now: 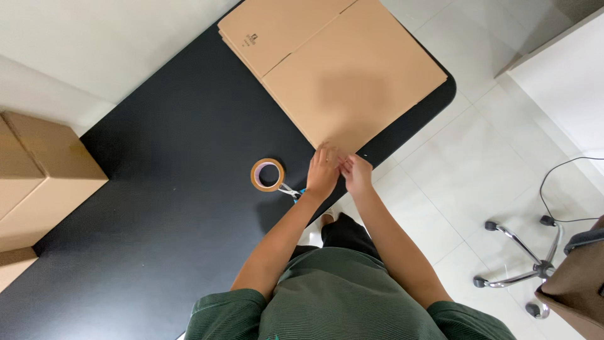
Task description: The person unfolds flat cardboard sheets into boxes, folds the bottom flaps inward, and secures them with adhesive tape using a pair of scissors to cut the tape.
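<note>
A flattened brown cardboard box (pixel 343 69) lies on the black table (pixel 163 182), reaching past its far right corner. My left hand (pixel 324 171) and my right hand (pixel 357 172) meet at the box's near corner, fingers curled on its edge. A roll of brown packing tape (pixel 267 174) lies flat just left of my left hand. Scissors with a blue handle (pixel 292 191) rest between the tape and my left wrist, partly hidden by my arm.
A closed cardboard box (pixel 38 176) stands at the table's left edge, with another piece below it (pixel 12 264). An office chair base (pixel 535 264) and a cable (pixel 560 170) are on the white tiled floor at right. A white wall or counter (pixel 566 69) is upper right.
</note>
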